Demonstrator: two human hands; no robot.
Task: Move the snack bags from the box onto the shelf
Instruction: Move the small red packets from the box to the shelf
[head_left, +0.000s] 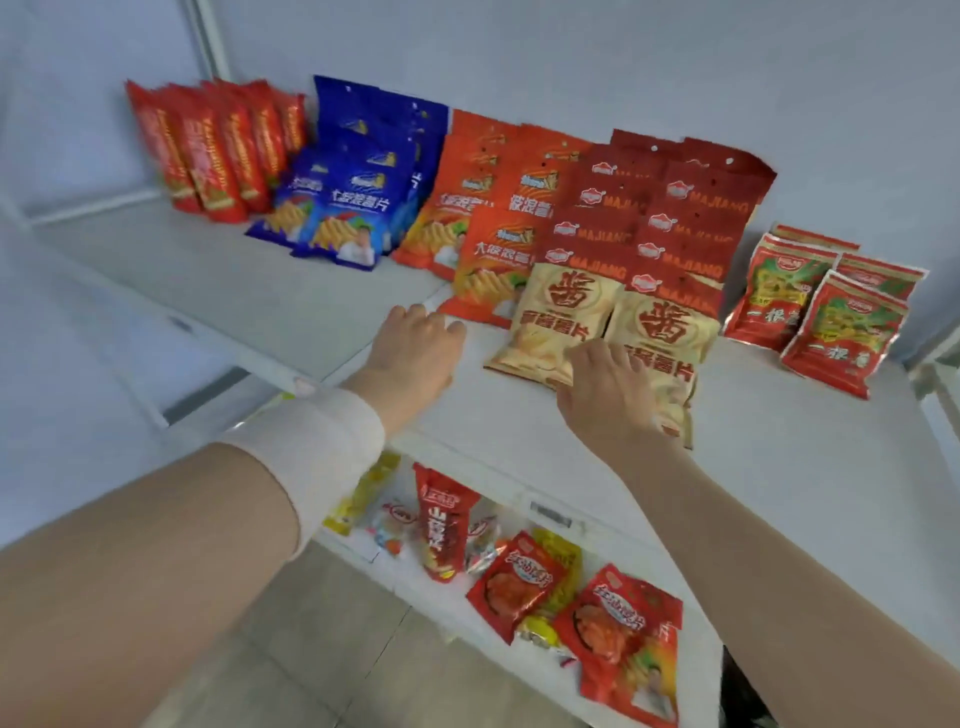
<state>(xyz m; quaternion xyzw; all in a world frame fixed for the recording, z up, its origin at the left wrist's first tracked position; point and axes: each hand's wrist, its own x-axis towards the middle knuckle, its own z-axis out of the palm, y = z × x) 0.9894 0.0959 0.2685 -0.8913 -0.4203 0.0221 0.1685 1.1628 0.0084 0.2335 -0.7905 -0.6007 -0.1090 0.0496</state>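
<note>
A white shelf (322, 312) carries rows of snack bags: red sticks (208, 150), blue chip bags (348, 208), orange chip bags (488, 254), and dark red and beige bags (563, 312). My right hand (608, 395) lies on the lower left part of the front right beige chip bag (662, 332), with fingers bent over it and the thumb by its edge. Resting palm-down on the bare shelf just left of the orange bags is my left hand (415, 343), which holds nothing. A white wrap covers that wrist. The box is out of view.
Red and green snack packs (831, 317) stand at the shelf's right end. A lower shelf (395, 571) holds several red, yellow and clear snack packs (519, 577). The white wall is behind, and the floor tiles are below left.
</note>
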